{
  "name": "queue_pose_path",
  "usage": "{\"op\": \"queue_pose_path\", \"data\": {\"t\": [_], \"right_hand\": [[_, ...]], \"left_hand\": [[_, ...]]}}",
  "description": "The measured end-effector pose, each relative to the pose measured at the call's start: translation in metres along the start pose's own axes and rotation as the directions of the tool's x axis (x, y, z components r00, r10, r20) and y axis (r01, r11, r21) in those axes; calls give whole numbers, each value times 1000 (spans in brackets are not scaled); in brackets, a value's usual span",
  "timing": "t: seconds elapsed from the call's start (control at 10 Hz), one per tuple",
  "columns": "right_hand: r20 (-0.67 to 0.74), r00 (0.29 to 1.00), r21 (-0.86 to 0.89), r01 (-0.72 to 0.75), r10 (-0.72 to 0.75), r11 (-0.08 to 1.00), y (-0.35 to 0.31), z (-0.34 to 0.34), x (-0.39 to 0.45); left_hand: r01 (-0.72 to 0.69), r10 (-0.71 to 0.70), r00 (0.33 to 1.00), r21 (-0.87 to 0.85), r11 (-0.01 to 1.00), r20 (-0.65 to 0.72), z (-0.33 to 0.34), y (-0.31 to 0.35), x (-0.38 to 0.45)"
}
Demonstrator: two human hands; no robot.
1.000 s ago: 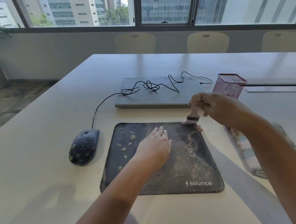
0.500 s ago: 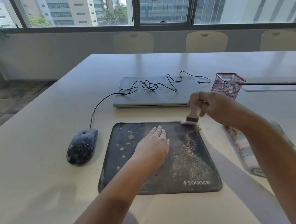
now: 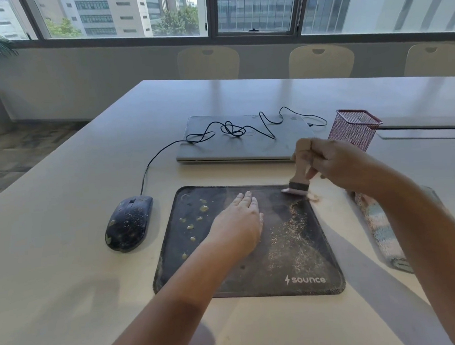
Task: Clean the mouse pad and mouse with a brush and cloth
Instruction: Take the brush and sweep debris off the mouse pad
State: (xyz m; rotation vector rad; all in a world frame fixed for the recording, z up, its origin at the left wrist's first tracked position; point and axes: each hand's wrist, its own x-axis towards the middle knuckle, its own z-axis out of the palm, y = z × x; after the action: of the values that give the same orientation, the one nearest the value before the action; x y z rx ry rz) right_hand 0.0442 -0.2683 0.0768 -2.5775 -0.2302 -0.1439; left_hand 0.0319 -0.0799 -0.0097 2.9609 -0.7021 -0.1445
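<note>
Pale worktop carries a dusty black corded mouse at nine o'clock of the crumb-strewn black fabric mouse pad; left hand lies flat, pinning it, while right hand grips a wooden-handled brush, sweeping grit past the two o'clock corner; striped cloth waits rightward

Black mouse pad, red mesh cup.

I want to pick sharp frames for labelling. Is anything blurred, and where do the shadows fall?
Head view: the brush and the right hand gripping it look slightly motion-blurred; the left hand, flat on the mouse pad, is sharper. Daylight from the windows throws arm shadows toward the near edge of the table. Wide-angle lens bends the window frame.
</note>
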Motion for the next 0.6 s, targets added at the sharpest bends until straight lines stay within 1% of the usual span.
{"op": "queue_pose_path", "data": {"t": [0.1,0.2,0.3,0.4,0.5,0.6], "right_hand": [[28,999,-19,-23,24,1000,3,-10,-2],[-38,999,78,9,-6,997,3,-17,-4],[-57,998,141,36,-28,989,1,-13,-2],[46,999,207,-1,-9,978,-3,-7,-3],[144,990,186,-17,-10,982,-4,-10,-5],[191,982,195,-53,15,979,-3,-18,-8]], "left_hand": [[3,-3,1000,-3,1000,3,0,0,-1],[0,0,1000,-2,1000,1,0,0,-1],[-3,3,1000,-1,1000,4,0,0,-1],[7,-7,1000,-6,1000,17,0,0,-1],[7,-7,1000,-4,1000,18,0,0,-1],[8,-8,1000,-4,1000,13,-1,0,-1]]}}
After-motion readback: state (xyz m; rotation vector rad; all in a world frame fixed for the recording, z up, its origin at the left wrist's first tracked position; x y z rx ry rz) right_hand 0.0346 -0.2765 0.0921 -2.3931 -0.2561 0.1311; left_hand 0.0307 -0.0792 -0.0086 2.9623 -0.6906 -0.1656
